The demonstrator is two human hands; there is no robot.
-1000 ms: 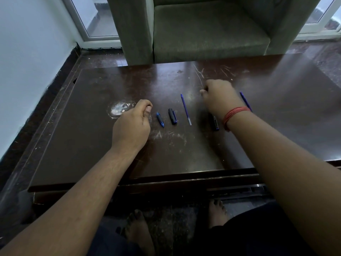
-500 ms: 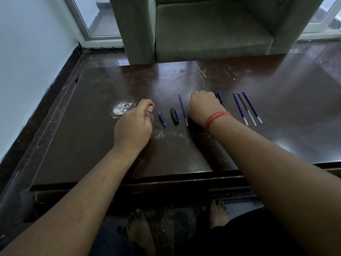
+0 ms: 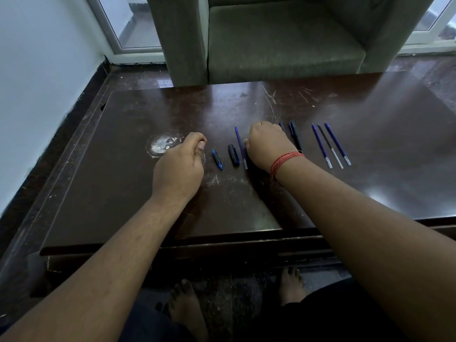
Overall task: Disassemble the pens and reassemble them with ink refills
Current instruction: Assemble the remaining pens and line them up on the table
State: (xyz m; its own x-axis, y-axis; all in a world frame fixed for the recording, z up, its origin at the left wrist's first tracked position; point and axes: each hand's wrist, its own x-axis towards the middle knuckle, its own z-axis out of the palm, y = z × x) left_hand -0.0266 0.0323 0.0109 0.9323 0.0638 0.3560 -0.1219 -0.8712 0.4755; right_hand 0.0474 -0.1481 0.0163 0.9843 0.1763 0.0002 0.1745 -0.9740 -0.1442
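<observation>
My left hand (image 3: 180,164) rests on the brown table (image 3: 128,193) with fingers curled and thumb pressed down, pinching a faint see-through pen barrel that is mostly hidden. To its right lie a blue pen tip piece (image 3: 217,159), a black cap (image 3: 233,155) and a blue refill (image 3: 240,146). My right hand (image 3: 269,144), fingers curled, sits right beside that refill with its thumb against it; a grip is not visible. A black pen (image 3: 296,137) lies just right of that hand. Three more refills (image 3: 330,145) lie side by side further right.
A grey-green armchair (image 3: 278,40) stands against the table's far edge. A white worn patch (image 3: 162,144) marks the table left of my left hand. A white wall runs along the left. My bare feet (image 3: 187,307) show under the near edge.
My right hand has moved left from over the pens and refills on the right to the single blue refill. This has uncovered the black pen and three refills. My left hand has stayed put.
</observation>
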